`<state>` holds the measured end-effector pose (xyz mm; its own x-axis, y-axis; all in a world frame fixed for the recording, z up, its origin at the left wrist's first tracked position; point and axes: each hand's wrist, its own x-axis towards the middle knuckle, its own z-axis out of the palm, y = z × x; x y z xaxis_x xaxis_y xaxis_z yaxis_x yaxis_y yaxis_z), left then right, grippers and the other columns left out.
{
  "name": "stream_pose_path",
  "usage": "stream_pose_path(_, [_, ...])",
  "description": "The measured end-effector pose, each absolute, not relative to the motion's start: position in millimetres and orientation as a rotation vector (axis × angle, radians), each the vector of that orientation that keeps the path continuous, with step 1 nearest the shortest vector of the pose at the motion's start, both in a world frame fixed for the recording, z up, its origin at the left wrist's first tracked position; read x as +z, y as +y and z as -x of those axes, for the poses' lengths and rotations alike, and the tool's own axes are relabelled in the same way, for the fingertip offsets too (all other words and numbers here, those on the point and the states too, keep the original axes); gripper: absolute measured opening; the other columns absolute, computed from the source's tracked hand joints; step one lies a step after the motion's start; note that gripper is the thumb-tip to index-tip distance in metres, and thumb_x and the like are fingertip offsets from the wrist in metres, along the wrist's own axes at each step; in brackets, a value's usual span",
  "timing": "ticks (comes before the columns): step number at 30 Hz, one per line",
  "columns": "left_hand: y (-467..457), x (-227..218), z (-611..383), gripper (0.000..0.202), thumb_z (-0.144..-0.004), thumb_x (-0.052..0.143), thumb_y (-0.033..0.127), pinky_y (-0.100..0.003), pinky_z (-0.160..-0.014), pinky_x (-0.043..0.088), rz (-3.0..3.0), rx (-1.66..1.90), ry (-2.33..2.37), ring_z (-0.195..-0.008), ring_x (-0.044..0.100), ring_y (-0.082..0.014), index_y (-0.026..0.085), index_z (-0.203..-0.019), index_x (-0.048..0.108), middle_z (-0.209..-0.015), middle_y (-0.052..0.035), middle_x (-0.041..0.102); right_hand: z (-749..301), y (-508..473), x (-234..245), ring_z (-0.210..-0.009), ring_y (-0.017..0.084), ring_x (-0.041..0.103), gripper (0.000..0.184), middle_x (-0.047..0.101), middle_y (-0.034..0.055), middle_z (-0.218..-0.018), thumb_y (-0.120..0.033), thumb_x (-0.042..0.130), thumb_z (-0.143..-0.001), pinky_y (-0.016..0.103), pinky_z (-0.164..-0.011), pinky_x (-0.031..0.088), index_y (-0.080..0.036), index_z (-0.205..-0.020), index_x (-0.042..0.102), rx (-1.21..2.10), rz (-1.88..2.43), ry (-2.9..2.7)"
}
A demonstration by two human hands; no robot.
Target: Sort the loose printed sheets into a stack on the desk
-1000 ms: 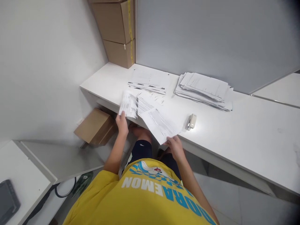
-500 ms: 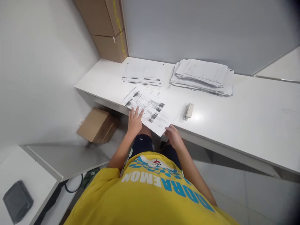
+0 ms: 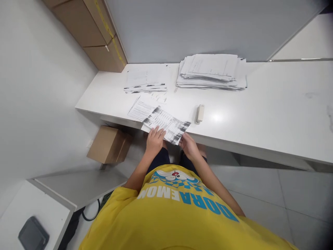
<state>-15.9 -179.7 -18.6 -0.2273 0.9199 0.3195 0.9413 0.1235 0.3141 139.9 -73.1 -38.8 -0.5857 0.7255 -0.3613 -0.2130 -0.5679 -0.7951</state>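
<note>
A printed sheet with dark smudged rows (image 3: 169, 125) lies at the near edge of the white desk (image 3: 260, 118). My left hand (image 3: 155, 138) rests on its near left corner with fingers stretched flat. My right hand (image 3: 187, 145) pinches the sheet's near right corner. Another printed sheet (image 3: 139, 109) lies under it to the left. A small white stapler (image 3: 199, 114) stands just right of the sheets.
A thin paper pile (image 3: 145, 83) and a thick paper stack (image 3: 212, 71) lie at the back of the desk. Cardboard boxes (image 3: 96, 38) stand in the far left corner. Another box (image 3: 109, 144) sits on the floor under the desk. A dark device (image 3: 33, 236) lies on a side table.
My left hand laid down the sheets it held up and now lies flat on the top sheet. The sheet has been drawn closer to the desk edge. The view has tilted.
</note>
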Motion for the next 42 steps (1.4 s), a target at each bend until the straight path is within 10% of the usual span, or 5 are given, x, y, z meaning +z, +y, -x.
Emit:
stream_pose_path(9, [-208, -24, -10, 0.054, -0.094, 0.036, 0.010, -0.051, -0.124, 0.025, 1.838, -0.848, -2.425, -0.148, 0.034, -0.0257, 0.025, -0.143, 0.053, -0.144, -0.0078, 0.058, -141, -75, -42, -0.098, 0.023, 0.065, 0.040, 0.073, 0.0027, -0.102, -0.047, 0.080, -0.064, 0.037, -0.089, 0.051, -0.024, -0.094, 0.067, 1.983, 1.022, -1.171])
stream_pose_path(15, [-199, -28, 42, 0.060, -0.099, 0.045, 0.045, -0.047, -0.120, 0.030, 1.040, -1.467, -2.553, -0.144, 0.039, -0.0272, 0.017, -0.151, 0.035, -0.151, -0.0187, 0.045, -150, -60, -39, -0.090, 0.024, 0.063, 0.029, 0.071, 0.0020, -0.084, -0.046, 0.078, -0.067, 0.040, -0.087, 0.051, -0.023, -0.082, 0.067, 1.737, 1.051, -1.411])
stream_pose_path(23, [-115, 4, 70, 0.082, -0.092, 0.045, 0.070, -0.036, -0.120, 0.029, 1.428, -1.886, -2.317, -0.151, 0.027, -0.0228, 0.026, -0.156, 0.018, -0.163, -0.0139, 0.026, -163, -25, -4, -0.100, 0.026, 0.060, 0.025, 0.070, 0.0057, -0.093, -0.047, 0.072, -0.077, 0.040, -0.093, 0.047, -0.026, -0.088, 0.068, 1.351, 0.945, -1.549])
stream_pose_path(29, [-76, -2, 62, 0.055, -0.091, 0.049, 0.068, -0.034, -0.102, 0.047, 1.329, -2.181, -2.247, -0.116, 0.060, -0.0223, 0.021, -0.119, 0.058, -0.117, -0.0102, 0.064, -175, -28, -10, -0.097, 0.025, 0.061, 0.025, 0.069, 0.0058, -0.095, -0.045, 0.070, -0.077, 0.038, -0.093, 0.046, -0.025, -0.091, 0.067, 1.181, 1.002, -1.523])
stream_pose_path(42, [-127, 3, 36, 0.020, -0.088, 0.060, 0.041, -0.027, -0.079, 0.046, 1.136, -1.852, -2.413, -0.079, 0.057, -0.0166, 0.021, -0.084, 0.058, -0.079, -0.0002, 0.058, -199, -41, -16, -0.071, 0.019, 0.050, 0.026, 0.053, -0.0012, -0.065, -0.048, 0.062, -0.080, 0.030, -0.072, 0.043, -0.025, -0.070, 0.057, 1.234, 1.047, -1.543])
